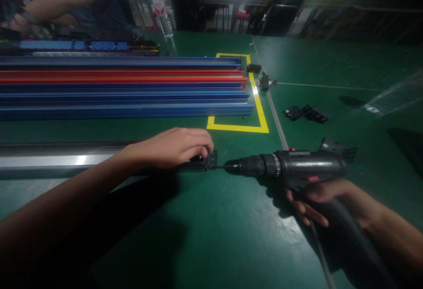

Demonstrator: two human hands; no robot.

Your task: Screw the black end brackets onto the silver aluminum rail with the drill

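Note:
My left hand (pixel 180 146) is closed around the right end of a long silver and black profile (pixel 66 160), its fingers curled at a small black bracket (pixel 212 158). On the right, my right hand (pixel 317 201) grips the handle of a black power drill (pixel 280 164), which lies level and points left. The drill's thin bit (pixel 226 166) reaches the bracket at the profile's end; whether it sits in a screw is too small to tell.
Blue profiles (pixel 132 111) and red profiles (pixel 132 76) lie behind, ending inside a yellow tape frame (pixel 238 128). Black brackets (pixel 307 113) and a clear bottle (pixel 161 13) stand farther off. Another person's arm (pixel 59 0) shows at the upper left.

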